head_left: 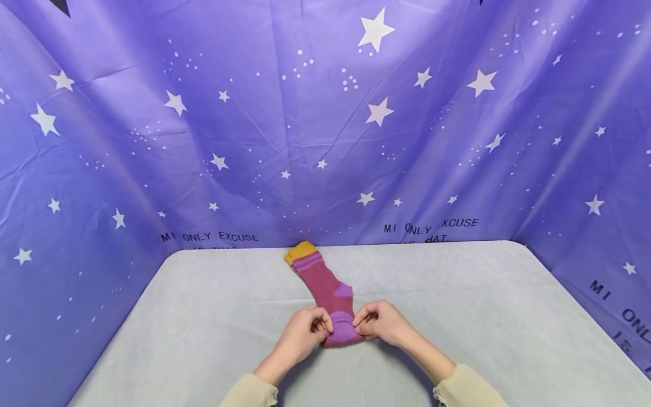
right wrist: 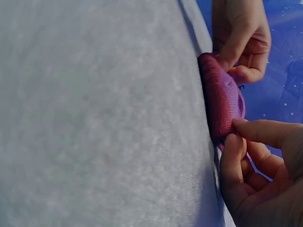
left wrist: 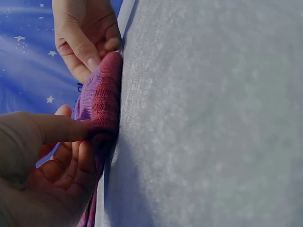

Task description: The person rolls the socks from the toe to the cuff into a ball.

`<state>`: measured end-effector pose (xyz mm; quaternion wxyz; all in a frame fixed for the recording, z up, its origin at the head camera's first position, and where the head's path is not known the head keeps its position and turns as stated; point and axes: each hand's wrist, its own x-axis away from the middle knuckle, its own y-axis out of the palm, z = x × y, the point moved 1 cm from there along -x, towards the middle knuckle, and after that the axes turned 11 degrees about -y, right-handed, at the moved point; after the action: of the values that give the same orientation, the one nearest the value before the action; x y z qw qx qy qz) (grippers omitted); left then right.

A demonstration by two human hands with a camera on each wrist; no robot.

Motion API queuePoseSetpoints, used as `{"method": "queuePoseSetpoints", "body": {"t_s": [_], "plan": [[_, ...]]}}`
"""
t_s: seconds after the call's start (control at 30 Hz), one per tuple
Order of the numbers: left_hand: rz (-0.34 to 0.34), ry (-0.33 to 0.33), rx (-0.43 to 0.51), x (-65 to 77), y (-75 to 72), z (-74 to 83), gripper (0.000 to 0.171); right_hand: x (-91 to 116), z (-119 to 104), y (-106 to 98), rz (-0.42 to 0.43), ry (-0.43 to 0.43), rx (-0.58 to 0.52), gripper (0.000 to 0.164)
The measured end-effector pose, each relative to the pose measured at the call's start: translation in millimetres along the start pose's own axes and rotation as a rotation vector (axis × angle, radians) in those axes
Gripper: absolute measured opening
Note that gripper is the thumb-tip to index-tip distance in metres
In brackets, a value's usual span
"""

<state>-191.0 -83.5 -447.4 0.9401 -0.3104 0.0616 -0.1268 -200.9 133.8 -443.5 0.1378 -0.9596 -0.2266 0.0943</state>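
A maroon sock (head_left: 321, 282) with a yellow cuff, purple stripes and a purple heel patch lies slantwise on the table, cuff at the back. A second yellow edge (head_left: 288, 259) peeks out beside the cuff, like another sock underneath. The near end is folded over, its purple toe (head_left: 343, 327) lying on top. My left hand (head_left: 305, 330) pinches the left side of this fold between thumb and fingers. On the opposite side, my right hand (head_left: 382, 322) pinches the fold's right corner. Both wrist views show the thick maroon folded edge (left wrist: 106, 97) between the two hands.
A pale grey cloth (head_left: 203, 316) covers the table. Purple curtains (head_left: 325, 141) with white stars and printed words hang behind the table and along both sides. Light beige sleeves (head_left: 250, 391) cover both forearms.
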Motion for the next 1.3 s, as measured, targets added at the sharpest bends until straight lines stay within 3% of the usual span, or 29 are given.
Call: {"method": "queuePoseSetpoints", "body": {"t_s": [0.33, 0.57, 0.83, 1.0, 1.3], "plan": [[-0.054, -0.088, 0.08, 1.0, -0.8, -11.5, 0.013, 4, 1, -5, -0.049, -0.091, 0.054, 0.016], [-0.103, -0.095, 0.158, 5.0, -2.7, -17.1, 0.013, 4, 7, -5, -0.107, -0.108, 0.11, 0.018], [-0.173, -0.114, 0.136, 1.7, -8.3, -18.0, 0.025, 1, 5, -2, -0.112, -0.155, 0.206, 0.025], [-0.171, -0.166, 0.173, -1.6, -10.1, -19.2, 0.021, 0, 2, 2, -0.112, -0.195, 0.295, 0.026], [-0.179, -0.176, 0.164, 0.0, -8.1, -15.4, 0.024, 0, 0, 4, -0.095, -0.263, 0.46, 0.024]]}}
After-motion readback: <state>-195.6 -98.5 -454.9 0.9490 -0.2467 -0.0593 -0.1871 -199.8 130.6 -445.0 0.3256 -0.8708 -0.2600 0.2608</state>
